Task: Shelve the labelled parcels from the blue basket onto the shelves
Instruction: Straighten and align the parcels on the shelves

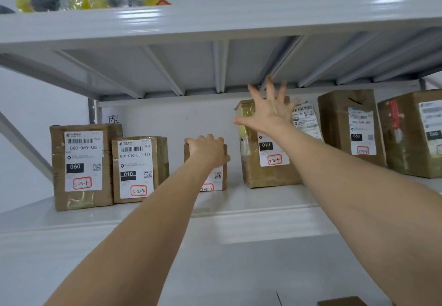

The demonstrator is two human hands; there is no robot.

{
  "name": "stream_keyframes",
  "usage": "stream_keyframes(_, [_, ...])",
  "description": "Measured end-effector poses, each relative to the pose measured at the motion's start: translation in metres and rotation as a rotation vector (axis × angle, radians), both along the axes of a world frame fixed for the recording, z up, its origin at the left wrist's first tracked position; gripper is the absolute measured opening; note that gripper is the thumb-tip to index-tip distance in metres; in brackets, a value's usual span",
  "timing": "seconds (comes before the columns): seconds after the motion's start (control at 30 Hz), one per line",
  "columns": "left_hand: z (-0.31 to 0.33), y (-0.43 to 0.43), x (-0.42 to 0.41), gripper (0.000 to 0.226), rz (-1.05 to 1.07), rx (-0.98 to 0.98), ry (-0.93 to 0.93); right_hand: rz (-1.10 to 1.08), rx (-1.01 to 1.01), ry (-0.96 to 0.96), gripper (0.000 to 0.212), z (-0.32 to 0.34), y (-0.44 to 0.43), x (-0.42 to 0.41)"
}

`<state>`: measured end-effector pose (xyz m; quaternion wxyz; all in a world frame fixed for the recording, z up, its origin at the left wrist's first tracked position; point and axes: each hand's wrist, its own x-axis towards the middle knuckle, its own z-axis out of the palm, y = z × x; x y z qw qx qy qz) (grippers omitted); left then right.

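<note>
Here, the left grip (pixel 207 149) holds the small parcel (pixel 216 177) from above, fingers curled over its top edge and thumb against its left side. The small parcel stands on the shelf (pixel 239 200) about midway along it and set back from the front edge, in the gap between the second parcel (pixel 136 169) and the tall parcel (pixel 267 162). Its label faces the front edge; the handwritten mark reads 3-2-3, though the forearm hides part of the label.

The right grip (pixel 270 114) is spread wide, fingers straight, in front of the upper part of the tall parcel. Whether the palm touches it cannot be told. Its position suggests that it steadies the tall parcel while the neighbour is seated.

The handwritten marks run 3-2-1 on the first parcel (pixel 81 166), then 3-2-2, 3-2-3 and 3-2-4 towards the right end. This order probably explains the slot chosen. All labels face the front edge, presumably for reading. The top hold leaves both sides of the small parcel free of its neighbours.

The blue basket is not in view.
</note>
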<state>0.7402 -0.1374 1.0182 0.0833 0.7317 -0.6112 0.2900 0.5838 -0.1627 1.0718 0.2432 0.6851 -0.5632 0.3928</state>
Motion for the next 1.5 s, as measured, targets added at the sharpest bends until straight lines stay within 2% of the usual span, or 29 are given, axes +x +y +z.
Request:
stream_keyframes(0.1, [0.002, 0.006, 0.006, 0.060, 0.006, -0.006, 0.023, 0.019, 0.105, -0.051, 0.101, 0.000, -0.005, -0.001])
stream_keyframes(0.37, [0.003, 0.013, 0.016, 0.062, 0.020, -0.036, 0.034, 0.033, -0.009, -0.122, 0.078, -0.002, 0.013, 0.020])
stream_keyframes(0.57, [0.006, 0.020, 0.022, 0.059, 0.032, -0.021, 0.050, 0.010, -0.031, -0.077, 0.068, 0.006, 0.032, 0.045])
stream_keyframes(0.67, [0.006, 0.025, 0.023, 0.061, -0.012, -0.024, 0.151, 0.011, -0.033, -0.042, 0.071, 0.009, 0.034, 0.047])
stream_keyframes(0.77, [0.008, 0.027, 0.019, 0.055, -0.173, -0.091, 0.246, 0.074, -0.020, -0.111, 0.080, 0.005, 0.030, 0.037])
stream_keyframes(0.9, [0.005, 0.026, 0.007, 0.049, -0.238, -0.057, 0.263, 0.308, 0.202, -0.466, 0.111, -0.016, 0.016, 0.025])
stream_keyframes(0.97, [0.003, 0.024, 0.004, 0.047, -0.237, -0.049, 0.270, 0.378, 0.289, -0.591, 0.120, -0.026, 0.008, 0.020])
stream_keyframes(1.1, [0.001, 0.021, 0.000, 0.045, -0.239, -0.039, 0.262, 0.437, 0.395, -0.648, 0.114, -0.047, -0.008, 0.015])
stream_keyframes(1.23, [-0.001, 0.017, 0.001, 0.052, -0.206, -0.095, 0.215, 0.354, 0.398, -0.696, 0.115, -0.058, -0.022, 0.012])
stream_keyframes(1.37, [-0.001, 0.012, 0.002, 0.067, -0.164, -0.158, 0.242, 0.493, 0.555, -0.877, 0.120, -0.068, -0.040, 0.004])
stream_keyframes(1.5, [-0.003, 0.007, -0.007, 0.056, -0.213, -0.154, 0.270, 0.595, 0.587, -0.944, 0.118, -0.075, -0.044, 0.005])
